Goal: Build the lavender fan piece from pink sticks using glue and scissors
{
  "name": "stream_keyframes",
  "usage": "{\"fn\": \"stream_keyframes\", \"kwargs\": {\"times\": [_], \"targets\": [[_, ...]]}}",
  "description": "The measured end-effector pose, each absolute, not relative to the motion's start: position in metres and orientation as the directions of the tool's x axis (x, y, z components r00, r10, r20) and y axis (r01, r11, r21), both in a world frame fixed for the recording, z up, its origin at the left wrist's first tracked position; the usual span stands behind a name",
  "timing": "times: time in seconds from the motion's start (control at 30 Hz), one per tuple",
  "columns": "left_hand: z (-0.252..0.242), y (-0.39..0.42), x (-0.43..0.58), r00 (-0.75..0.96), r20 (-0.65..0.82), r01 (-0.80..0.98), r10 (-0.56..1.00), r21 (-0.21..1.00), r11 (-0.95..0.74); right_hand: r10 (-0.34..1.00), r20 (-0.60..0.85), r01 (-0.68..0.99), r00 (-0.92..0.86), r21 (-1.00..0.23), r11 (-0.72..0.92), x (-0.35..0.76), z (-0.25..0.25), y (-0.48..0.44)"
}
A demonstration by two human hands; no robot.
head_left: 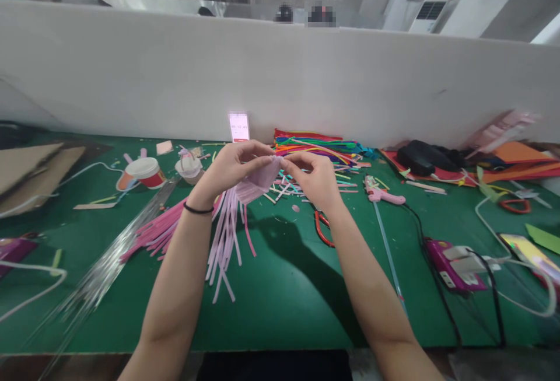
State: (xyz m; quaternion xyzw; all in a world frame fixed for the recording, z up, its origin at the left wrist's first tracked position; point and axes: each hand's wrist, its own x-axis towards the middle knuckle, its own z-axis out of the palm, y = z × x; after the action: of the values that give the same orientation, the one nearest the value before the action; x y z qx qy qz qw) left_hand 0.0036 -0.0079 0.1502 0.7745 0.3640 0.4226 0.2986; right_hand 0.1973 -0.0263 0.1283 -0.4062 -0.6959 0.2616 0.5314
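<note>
Raised over the green table, my left hand (pixel 231 170) pinches the top of a pale lilac ribbed piece (pixel 257 184), which looks like pipe cleaners laid side by side. My right hand (pixel 315 178) closes thumb and fingers on the same upper corner, close to the left fingertips. Its far side is hidden by the hands. Loose lilac pipe cleaners (pixel 224 241) lie below my left hand, with pink pipe cleaners (pixel 160 232) beside them. Red-handled pliers or scissors (pixel 322 229) rest under my right forearm, partly covered.
Behind my hands lie multicoloured pipe cleaners (pixel 319 144) and a lit phone (pixel 239 126) against the white partition (pixel 175 72). A paper cup (pixel 146 172) and wire bundle (pixel 118 252) are left. Rightward are a pink glue gun (pixel 385 195) and a corded purple power strip (pixel 450 267).
</note>
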Motion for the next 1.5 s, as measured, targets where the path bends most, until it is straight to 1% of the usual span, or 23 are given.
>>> {"fn": "stream_keyframes", "kwargs": {"times": [0.17, 0.27, 0.37, 0.43, 0.57, 0.73, 0.83, 0.93, 1.03, 1.13, 1.37, 1.43, 1.5], "targets": [[0.149, -0.007, 0.005, 0.342, 0.442, 0.288, 0.829, 0.79, -0.541, 0.816, 0.574, 0.342, -0.071, -0.754, 0.56, 0.195, 0.128, -0.027], [0.148, -0.005, 0.005, 0.321, 0.448, 0.3, 0.835, 0.788, -0.538, 0.822, 0.566, 0.321, -0.067, -0.767, 0.555, 0.194, 0.126, -0.026], [0.147, -0.004, 0.004, 0.288, 0.447, 0.331, 0.847, 0.783, -0.526, 0.86, 0.497, 0.258, -0.112, -0.822, 0.508, 0.196, 0.125, -0.023], [0.147, -0.004, 0.003, 0.267, 0.437, 0.349, 0.859, 0.787, -0.509, 0.872, 0.472, 0.245, -0.128, -0.837, 0.489, 0.198, 0.125, -0.021], [0.146, -0.003, 0.003, 0.242, 0.418, 0.346, 0.875, 0.806, -0.481, 0.891, 0.442, 0.247, -0.105, -0.856, 0.454, 0.199, 0.125, -0.02], [0.141, 0.002, 0.006, 0.263, 0.442, 0.33, 0.858, 0.794, -0.51, 0.916, 0.387, 0.308, -0.108, -0.863, 0.401, 0.199, 0.121, -0.017], [0.137, 0.005, 0.009, 0.273, 0.441, 0.313, 0.855, 0.799, -0.513, 0.928, 0.353, 0.31, -0.119, -0.875, 0.373, 0.202, 0.118, -0.014], [0.133, 0.008, 0.011, 0.265, 0.439, 0.324, 0.859, 0.798, -0.508, 0.949, 0.229, 0.268, -0.215, -0.921, 0.282, 0.205, 0.114, -0.011], [0.129, 0.011, 0.013, 0.267, 0.434, 0.339, 0.86, 0.794, -0.505, 0.938, 0.092, 0.18, -0.335, -0.971, 0.16, 0.205, 0.109, -0.008], [0.128, 0.012, 0.014, 0.275, 0.422, 0.342, 0.864, 0.797, -0.498, 0.937, 0.025, 0.108, -0.349, -0.992, 0.067, 0.203, 0.107, -0.006], [0.129, 0.012, 0.013, 0.267, 0.461, 0.307, 0.846, 0.792, -0.528, 0.937, -0.037, -0.016, -0.348, -0.999, -0.045, 0.201, 0.105, -0.003], [0.129, 0.012, 0.012, 0.268, 0.466, 0.316, 0.843, 0.784, -0.534, 0.936, -0.036, 0.002, -0.35, -0.999, -0.037, 0.2, 0.105, -0.003], [0.128, 0.013, 0.012, 0.268, 0.466, 0.315, 0.843, 0.785, -0.534, 0.945, -0.005, 0.054, -0.326, -0.998, 0.013, 0.2, 0.104, -0.003]]}}
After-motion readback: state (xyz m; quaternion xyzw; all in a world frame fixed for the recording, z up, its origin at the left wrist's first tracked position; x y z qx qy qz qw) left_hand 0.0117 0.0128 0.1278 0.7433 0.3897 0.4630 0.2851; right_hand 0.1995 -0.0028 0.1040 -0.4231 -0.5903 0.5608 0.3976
